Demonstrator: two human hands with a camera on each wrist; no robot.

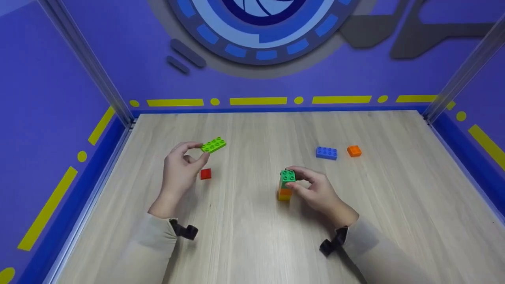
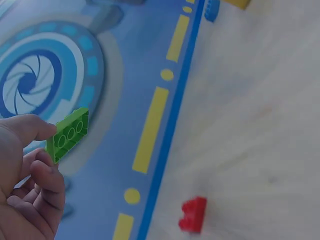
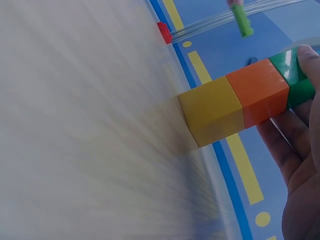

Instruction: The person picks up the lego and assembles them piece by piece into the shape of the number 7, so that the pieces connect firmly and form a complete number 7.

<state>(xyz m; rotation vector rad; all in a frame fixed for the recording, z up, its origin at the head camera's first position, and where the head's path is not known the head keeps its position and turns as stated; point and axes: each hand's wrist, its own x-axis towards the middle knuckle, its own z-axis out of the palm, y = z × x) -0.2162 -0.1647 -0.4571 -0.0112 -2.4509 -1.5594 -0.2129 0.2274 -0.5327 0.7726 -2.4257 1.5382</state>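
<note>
My left hand [image 1: 177,169] pinches one end of a flat light-green brick [image 1: 214,144] between thumb and fingertips, raised over the left side of the table. In the left wrist view the hollow underside of this brick [image 2: 71,135] shows. A red brick [image 1: 205,174] lies on the table just right of that hand. Right of centre stands an upright stack: a yellow block [image 3: 212,112] at the bottom, an orange block [image 3: 258,92] in the middle and a dark-green block [image 1: 288,176] on top. Thumb and fingers of my right hand [image 1: 318,191] grip the dark-green block from the right.
A blue brick [image 1: 326,153] and a small orange brick [image 1: 354,151] lie behind the right hand on the wooden table [image 1: 244,236]. Blue-purple walls [image 1: 260,86] with yellow markings enclose the back and both sides. Each wrist wears a black camera mount.
</note>
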